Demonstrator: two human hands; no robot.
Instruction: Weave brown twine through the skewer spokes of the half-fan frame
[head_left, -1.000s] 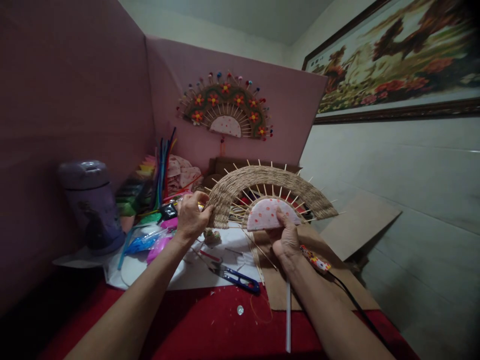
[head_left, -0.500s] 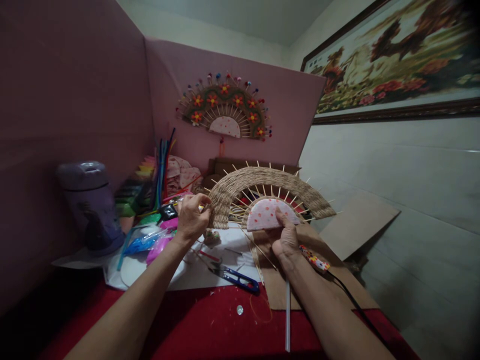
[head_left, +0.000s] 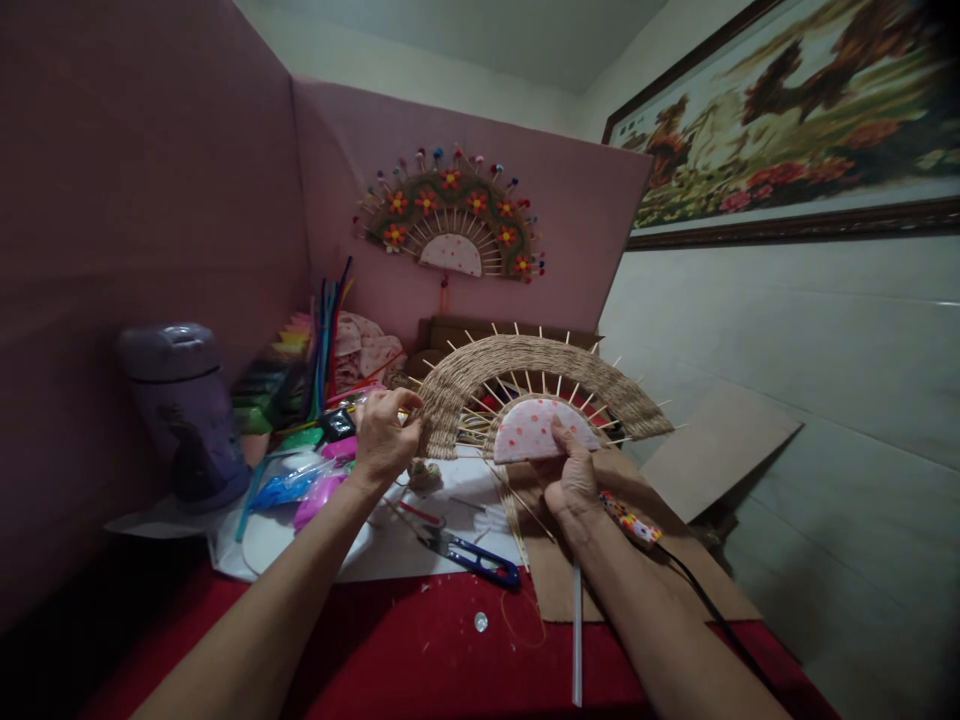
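Observation:
A half-round woven fan point(head_left: 517, 352) of brown twine on thin sticks is held up over the table. My right hand point(head_left: 574, 470) grips its flat base, a white half-disc point(head_left: 536, 428) with red dots, thumb on the front and the other fingers hidden behind. At the fan's left edge my left hand point(head_left: 386, 430) has its thumb and fingers pinched together. What lies between those fingertips is too small to make out. Just below, a small ball of twine point(head_left: 426, 477) rests on white paper. Blue-handled thread snips point(head_left: 480, 558) lie nearer to me.
A finished fan with orange flowers point(head_left: 450, 205) hangs on the pink board behind. A purple flask point(head_left: 180, 410) stands at left, beside plastic-wrapped materials point(head_left: 300, 485). Cardboard point(head_left: 555, 590), a glue gun point(head_left: 630, 520) with a cord and a glue stick point(head_left: 577, 640) lie at right.

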